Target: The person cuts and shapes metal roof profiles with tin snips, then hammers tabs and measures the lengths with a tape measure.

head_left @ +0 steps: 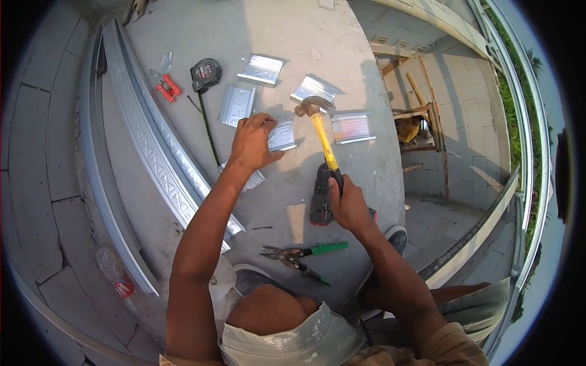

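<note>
My right hand is wrapped round the dark grip of a claw hammer with a yellow shaft. The hammer's rusty head is raised over the cut metal pieces. With bent fingers, my left hand holds the left edge of a short piece of metal channel on the concrete floor. Several similar cut pieces lie around it, among them one piece above my hand and another piece right of the hammer. Below the hammer lies a black cordless drill, partly hidden by my right hand.
Tin snips with green handles lie near my feet. A tape measure, its tape drawn out, and a red-handled tool lie at upper left. Long metal channels run along the left. A plastic bottle stands lower left. The floor drops off at right.
</note>
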The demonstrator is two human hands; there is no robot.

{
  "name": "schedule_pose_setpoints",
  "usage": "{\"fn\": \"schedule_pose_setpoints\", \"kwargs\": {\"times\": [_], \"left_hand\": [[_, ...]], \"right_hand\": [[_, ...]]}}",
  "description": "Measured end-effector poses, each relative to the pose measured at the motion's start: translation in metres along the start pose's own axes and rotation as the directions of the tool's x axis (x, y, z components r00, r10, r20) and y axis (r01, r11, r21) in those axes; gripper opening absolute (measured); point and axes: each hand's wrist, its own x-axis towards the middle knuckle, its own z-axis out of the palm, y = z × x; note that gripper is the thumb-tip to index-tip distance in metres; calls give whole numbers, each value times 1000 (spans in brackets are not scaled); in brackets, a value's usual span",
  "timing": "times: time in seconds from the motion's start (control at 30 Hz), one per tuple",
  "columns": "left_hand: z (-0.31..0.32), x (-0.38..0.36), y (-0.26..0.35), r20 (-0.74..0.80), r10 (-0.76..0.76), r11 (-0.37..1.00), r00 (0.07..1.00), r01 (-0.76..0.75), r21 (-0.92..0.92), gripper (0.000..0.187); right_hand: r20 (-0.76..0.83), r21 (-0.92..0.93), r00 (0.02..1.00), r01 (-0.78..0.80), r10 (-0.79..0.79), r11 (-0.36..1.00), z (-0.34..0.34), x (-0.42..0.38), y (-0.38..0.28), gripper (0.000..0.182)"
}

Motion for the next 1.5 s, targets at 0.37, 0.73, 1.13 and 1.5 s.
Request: {"fn": "schedule_pose_setpoints", "kwargs": {"times": [0.37,0.73,1.13,1.5], "left_hand": [[16,5,1,-161,-177,982,971,163,-97,67],[5,1,52,28,-581,813,813,582,-27,81],[3,30,7,460,393,820,796,-530,217,86],[-6,-8,-1,174,8,970,985,-51,240,91]], "right_hand": [[-65,-5,997,47,-47,999,1,-34,7,27],[-51,151,998,-18,26,988,-22,-21,18,39],[157,553,954,-299,254,778,-38,-20,14,35],[-86,273,995,70,-48,960,-28,-20,-24,37]]}}
